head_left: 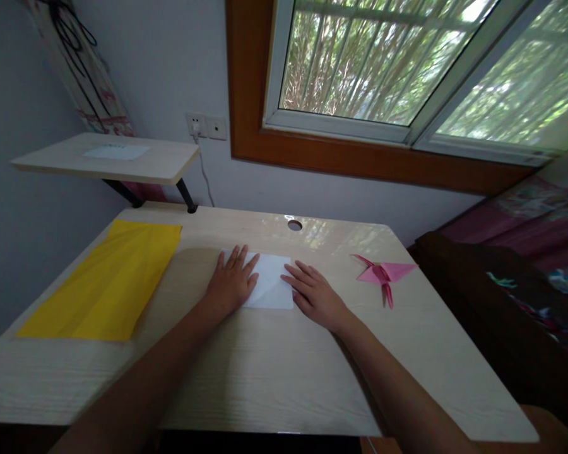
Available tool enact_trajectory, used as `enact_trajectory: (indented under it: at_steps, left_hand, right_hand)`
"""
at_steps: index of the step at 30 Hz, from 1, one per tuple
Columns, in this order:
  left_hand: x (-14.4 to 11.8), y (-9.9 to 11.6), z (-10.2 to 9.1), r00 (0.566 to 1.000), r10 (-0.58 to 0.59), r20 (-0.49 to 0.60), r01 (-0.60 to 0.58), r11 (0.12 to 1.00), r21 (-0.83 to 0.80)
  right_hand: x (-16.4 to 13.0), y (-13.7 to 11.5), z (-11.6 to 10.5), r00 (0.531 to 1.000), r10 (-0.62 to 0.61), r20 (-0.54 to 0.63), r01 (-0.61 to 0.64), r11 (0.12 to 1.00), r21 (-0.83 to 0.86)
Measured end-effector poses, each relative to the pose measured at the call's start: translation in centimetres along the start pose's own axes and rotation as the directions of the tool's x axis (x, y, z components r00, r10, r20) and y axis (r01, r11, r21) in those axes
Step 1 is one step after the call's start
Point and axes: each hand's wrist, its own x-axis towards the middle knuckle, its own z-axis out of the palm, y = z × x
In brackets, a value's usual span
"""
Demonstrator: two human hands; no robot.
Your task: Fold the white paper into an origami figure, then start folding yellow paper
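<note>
Hands, left (231, 284) and right (313, 294), press flat, fingers spread, on white paper (269, 282) lying crosswise.

Count on the wooden desk (265, 384): one white paper sheet (271, 287), folded with visible creases; one yellow paper sheet (106, 284), lying flat at the left; one pink folded origami figure (383, 274) at the right.

Hands in view: two, a left hand (231, 282) and a right hand (315, 295), both flat on the white paper sheet.

Desk fittings: one round cable hole (294, 224); one raised shelf (161, 165) bearing one small white sheet (116, 152).

Wall: two sockets (206, 126), one cable plugged in. One window (407, 63).
</note>
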Motion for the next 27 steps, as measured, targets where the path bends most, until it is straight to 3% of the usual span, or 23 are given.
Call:
enact_trajectory:
  at_steps: [18, 27]
  left_hand:
    - [0.6, 1.5, 0.6, 0.999, 0.036, -0.029, -0.038, 0.997, -0.061]
    - [0.3, 0.2, -0.1, 0.952, 0.3, 0.058, -0.283, 0.937, -0.206]
  right_hand:
    - [0.2, 0.8, 0.0, 0.986, -0.038, -0.16, 0.066, 0.983, 0.17]
    - [0.1, 1.6, 0.1, 0.977, -0.061, -0.206, 0.112, 0.963, 0.247]
